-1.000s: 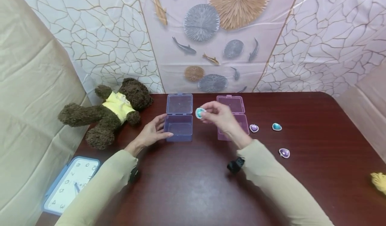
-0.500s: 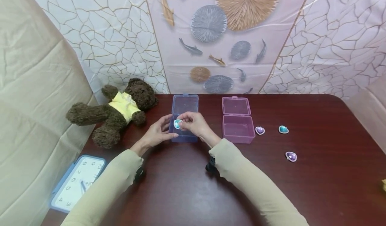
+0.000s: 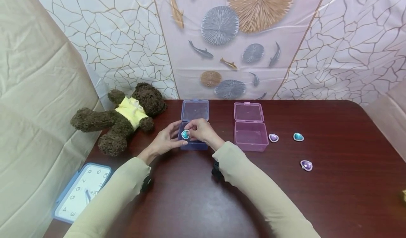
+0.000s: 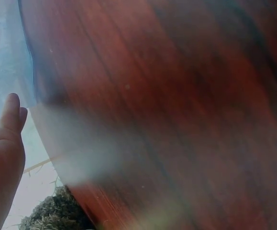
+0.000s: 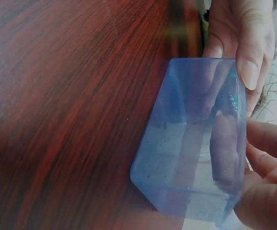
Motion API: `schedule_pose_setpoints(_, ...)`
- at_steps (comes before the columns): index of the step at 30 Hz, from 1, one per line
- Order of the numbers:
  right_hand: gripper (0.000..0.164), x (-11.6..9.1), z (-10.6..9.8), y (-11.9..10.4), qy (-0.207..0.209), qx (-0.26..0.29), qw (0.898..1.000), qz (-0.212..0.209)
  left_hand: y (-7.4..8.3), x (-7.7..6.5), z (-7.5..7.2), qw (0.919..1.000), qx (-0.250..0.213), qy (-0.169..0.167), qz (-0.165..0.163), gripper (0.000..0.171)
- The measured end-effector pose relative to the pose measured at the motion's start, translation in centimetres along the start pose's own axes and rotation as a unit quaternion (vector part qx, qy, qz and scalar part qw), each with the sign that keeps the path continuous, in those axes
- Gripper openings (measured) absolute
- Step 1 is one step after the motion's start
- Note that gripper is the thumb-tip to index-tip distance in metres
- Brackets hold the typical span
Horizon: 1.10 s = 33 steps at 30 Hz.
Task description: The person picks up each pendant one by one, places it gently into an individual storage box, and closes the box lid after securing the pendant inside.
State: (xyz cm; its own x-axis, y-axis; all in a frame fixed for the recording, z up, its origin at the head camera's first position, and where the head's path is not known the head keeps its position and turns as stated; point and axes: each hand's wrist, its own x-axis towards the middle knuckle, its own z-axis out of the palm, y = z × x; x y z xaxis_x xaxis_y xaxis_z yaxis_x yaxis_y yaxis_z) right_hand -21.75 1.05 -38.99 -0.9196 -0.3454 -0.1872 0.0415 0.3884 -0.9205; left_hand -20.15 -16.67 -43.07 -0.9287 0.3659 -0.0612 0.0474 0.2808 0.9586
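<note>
In the head view, a small translucent blue plastic box [image 3: 194, 146] stands on the table, its lid [image 3: 195, 110] raised behind it. My left hand [image 3: 165, 139] holds the box at its left end, thumb at the front corner and fingers along the side toward the back. My right hand [image 3: 202, 129] pinches a teal heart-shaped gem [image 3: 185, 134] with a white beaded edge, low over the box's opening. Through the blue wall in the right wrist view, a bit of the teal gem [image 5: 234, 99] shows between both hands' fingers.
A pink box [image 3: 251, 147] with its lid up stands to the right. Beyond it lie two purple gems [image 3: 273, 138] [image 3: 306, 165] and another teal gem [image 3: 298, 136]. At left are a brown teddy bear [image 3: 130, 113] in yellow and a clock [image 3: 80, 192].
My right hand has carried the teal gem left from near the pink box to the blue box and lowered it at the opening. My left hand stays at the blue box.
</note>
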Motion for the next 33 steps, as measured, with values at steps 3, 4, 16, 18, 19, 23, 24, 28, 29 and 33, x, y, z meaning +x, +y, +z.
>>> schedule_pose_setpoints(3,0.014,0.1,0.2,-0.1,-0.002,0.001,1.000,0.011,0.0,0.0,0.0,1.0000,0.001,0.000,0.002,0.083)
schedule_pose_setpoints(4,0.014,0.1,0.2,-0.2,-0.003,0.000,1.000,0.013,0.0,0.1,0.0,1.0000,-0.001,0.000,0.005,0.083)
schedule_pose_setpoints(16,0.011,0.6,0.6,-0.1,-0.040,-0.113,0.993,0.004,0.1,-0.2,0.0,1.0000,0.000,-0.001,0.008,0.082)
schedule_pose_setpoints(18,0.011,0.8,0.8,0.0,-0.043,-0.131,0.990,0.000,0.1,-0.2,0.0,1.0000,-0.004,-0.002,0.009,0.081)
schedule_pose_setpoints(19,0.010,0.9,0.8,0.0,-0.043,-0.144,0.989,-0.001,0.1,-0.2,0.0,0.9999,-0.007,-0.003,0.008,0.081)
schedule_pose_setpoints(23,0.010,1.1,1.0,0.2,-0.044,-0.202,0.978,-0.006,0.1,-0.3,0.1,0.9999,-0.012,-0.007,0.009,0.080)
schedule_pose_setpoints(24,0.010,1.2,1.1,0.2,-0.044,-0.215,0.976,-0.006,0.1,-0.3,0.1,0.9998,-0.014,-0.008,0.009,0.080)
schedule_pose_setpoints(28,0.010,1.3,1.2,0.2,-0.042,-0.249,0.968,-0.010,0.2,-0.2,0.1,0.9999,-0.011,-0.008,0.010,0.080)
schedule_pose_setpoints(29,0.010,1.3,1.2,0.1,-0.041,-0.253,0.967,-0.010,0.2,-0.2,0.1,0.9999,-0.010,-0.008,0.010,0.080)
schedule_pose_setpoints(33,0.011,1.2,1.3,0.2,-0.039,-0.242,0.969,0.000,0.3,-0.3,0.0,0.9999,0.002,-0.008,0.006,0.080)
